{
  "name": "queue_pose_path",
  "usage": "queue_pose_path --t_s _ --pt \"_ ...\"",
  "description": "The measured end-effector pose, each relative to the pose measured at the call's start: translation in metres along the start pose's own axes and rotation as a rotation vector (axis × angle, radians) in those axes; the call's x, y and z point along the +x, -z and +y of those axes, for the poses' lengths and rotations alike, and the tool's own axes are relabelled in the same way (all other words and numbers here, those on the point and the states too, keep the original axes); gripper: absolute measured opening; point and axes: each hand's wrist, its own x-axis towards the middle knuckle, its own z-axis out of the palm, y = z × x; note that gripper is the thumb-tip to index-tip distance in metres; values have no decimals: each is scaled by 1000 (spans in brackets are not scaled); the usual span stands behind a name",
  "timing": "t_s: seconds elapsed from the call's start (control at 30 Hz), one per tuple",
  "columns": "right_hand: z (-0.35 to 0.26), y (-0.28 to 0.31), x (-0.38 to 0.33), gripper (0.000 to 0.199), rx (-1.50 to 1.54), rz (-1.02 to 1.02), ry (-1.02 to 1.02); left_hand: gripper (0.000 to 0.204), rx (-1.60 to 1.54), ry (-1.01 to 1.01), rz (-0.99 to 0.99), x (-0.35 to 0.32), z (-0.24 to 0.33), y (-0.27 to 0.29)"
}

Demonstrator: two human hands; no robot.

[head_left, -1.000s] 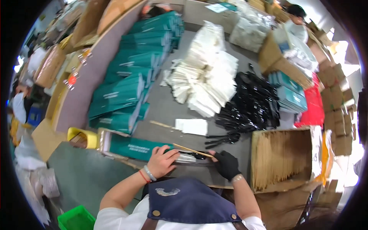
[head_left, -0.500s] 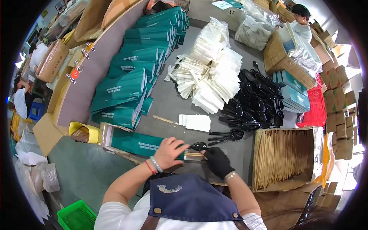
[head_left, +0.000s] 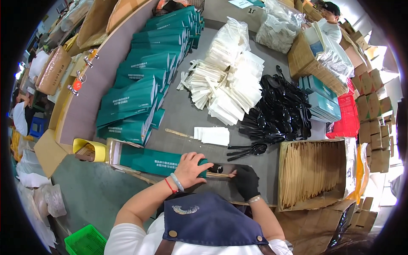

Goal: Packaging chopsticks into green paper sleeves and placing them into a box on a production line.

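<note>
A green paper sleeve [head_left: 142, 161] lies lengthwise in a shallow tray by the table's near edge. Over its right end rests my left hand [head_left: 190, 171], fingers bent across the top and thumb at the near side, gripping it. A black plastic spoon [head_left: 217, 168] pokes out of the sleeve's mouth, its other end hidden. Beside it, on the near side, thin wooden chopsticks [head_left: 220, 174] also stick out. My right hand [head_left: 246, 182], in a black glove with bare fingertips, is closed at their outer ends, in a pinch.
Stacked green sleeves [head_left: 127, 100] line the left. White paper packets [head_left: 229, 80] and black spoons [head_left: 280, 110] are heaped centrally, with a few packets [head_left: 212, 136] nearer. At right stands a carton of wooden sticks [head_left: 312, 176]; a yellow container [head_left: 100, 151] sits left. Another person [head_left: 330, 25] is far right.
The spoon has moved down beside the chopsticks and farther into the sleeve's mouth. My right hand has shifted slightly right and nearer; my left hand stays on the sleeve.
</note>
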Motion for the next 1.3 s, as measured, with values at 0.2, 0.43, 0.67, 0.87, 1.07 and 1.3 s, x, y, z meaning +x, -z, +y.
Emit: queue_pose_path --t_s 0.2,0.43,0.67,0.87,1.07,1.3 --pt "-33 -44 4 17 337 72 -33 70 -49 -23 34 8 11 -6" --pt "-23 -12 5 58 -190 138 238 67 66 -145 -132 13 4 11" --pt "-31 28 16 59 -312 94 236 28 269 -204 -324 32 8 97" --pt "0 56 -14 58 -502 62 -188 64 268 127 73 16 -72 179" --pt "17 19 -19 58 -395 74 -29 154 232 989 -28 -71 -167 114" --pt "42 24 -29 53 -331 357 -57 144 177 902 95 35 -180 117"
